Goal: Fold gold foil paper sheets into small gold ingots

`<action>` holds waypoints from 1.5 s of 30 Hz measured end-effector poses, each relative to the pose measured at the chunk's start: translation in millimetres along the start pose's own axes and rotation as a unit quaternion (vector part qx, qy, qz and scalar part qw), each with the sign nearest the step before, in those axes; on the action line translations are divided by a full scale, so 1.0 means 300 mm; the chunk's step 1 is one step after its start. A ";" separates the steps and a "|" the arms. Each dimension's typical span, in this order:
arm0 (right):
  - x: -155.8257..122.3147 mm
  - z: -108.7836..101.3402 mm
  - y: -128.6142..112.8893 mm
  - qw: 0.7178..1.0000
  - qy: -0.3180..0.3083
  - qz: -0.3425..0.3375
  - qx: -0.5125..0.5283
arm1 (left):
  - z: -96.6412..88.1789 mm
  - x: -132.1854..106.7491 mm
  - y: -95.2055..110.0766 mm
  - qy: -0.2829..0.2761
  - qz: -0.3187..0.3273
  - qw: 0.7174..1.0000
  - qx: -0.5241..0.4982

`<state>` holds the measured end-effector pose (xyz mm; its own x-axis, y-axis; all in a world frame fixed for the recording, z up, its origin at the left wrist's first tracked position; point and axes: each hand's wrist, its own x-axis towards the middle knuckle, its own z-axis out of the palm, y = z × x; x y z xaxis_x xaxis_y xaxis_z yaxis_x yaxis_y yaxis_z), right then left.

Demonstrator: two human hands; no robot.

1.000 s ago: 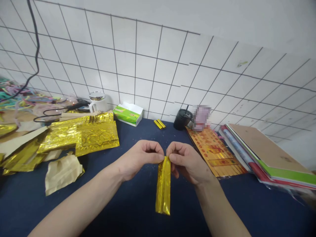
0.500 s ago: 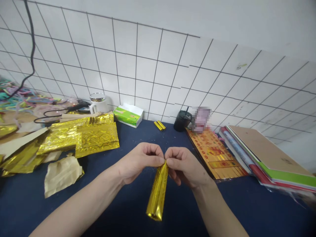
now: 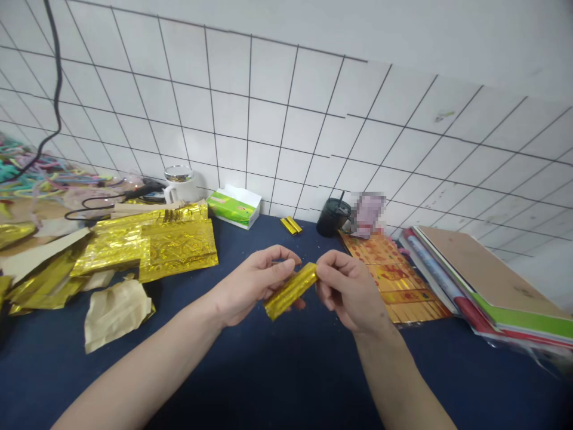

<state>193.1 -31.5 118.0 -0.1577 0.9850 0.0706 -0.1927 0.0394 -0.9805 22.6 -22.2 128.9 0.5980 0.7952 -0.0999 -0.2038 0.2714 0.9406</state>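
A folded strip of shiny gold foil paper slants across the front of my left hand, its near end lower and to the left. My right hand is closed, pinching the strip's upper right end between thumb and fingers. Loosely curled around the strip, my left hand has its thumb apart from the foil. Some left fingertips show below and behind the strip; whether they touch it is hidden. Two small folded gold pieces lie farther back on the dark blue table.
Left are embossed gold foil sheets and a crumpled beige paper piece. At the wall stand a white mug, a green tissue pack and a black cup. Orange printed packets and stacked notebooks lie right.
The gold strip has swung from hanging toward me to a slant, lower end left. My left hand's pinch at its top has loosened, while my right hand keeps hold of the end.
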 end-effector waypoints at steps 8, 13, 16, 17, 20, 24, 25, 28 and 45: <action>-0.017 0.002 0.014 0.973 0.119 -0.139 -0.137 | 0.020 -0.009 -0.006 0.041 0.082 0.993 0.071; -0.029 0.018 0.015 0.967 0.137 -0.164 -0.138 | 0.036 -0.021 -0.020 0.137 0.232 0.923 0.276; -0.037 0.023 0.016 0.971 0.121 -0.158 -0.134 | 0.034 -0.025 -0.026 0.133 0.268 0.904 0.304; -0.040 0.024 0.015 0.972 0.117 -0.155 -0.131 | 0.033 -0.025 -0.027 0.129 0.267 0.905 0.306; -0.048 0.023 0.008 0.973 0.110 -0.165 -0.121 | 0.029 -0.027 -0.026 0.123 0.265 0.904 0.312; -0.053 0.015 -0.009 0.965 0.066 -0.197 -0.163 | 0.033 -0.031 -0.023 0.118 0.272 0.905 0.306; -0.053 0.014 -0.013 0.962 0.046 -0.206 -0.172 | 0.035 -0.032 -0.024 0.117 0.269 0.907 0.302; -0.052 0.014 -0.018 0.955 0.014 -0.244 -0.168 | 0.038 -0.036 -0.026 0.127 0.250 0.917 0.284; -0.052 0.021 -0.014 0.971 0.004 -0.212 -0.112 | 0.042 -0.040 -0.021 0.124 0.267 0.917 0.271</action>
<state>190.1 -48.0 122.1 -0.1027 0.8739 0.4752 -0.0227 0.4755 -0.8794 26.6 -40.3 128.4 0.3170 0.8534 0.4139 0.0389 -0.4477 0.8933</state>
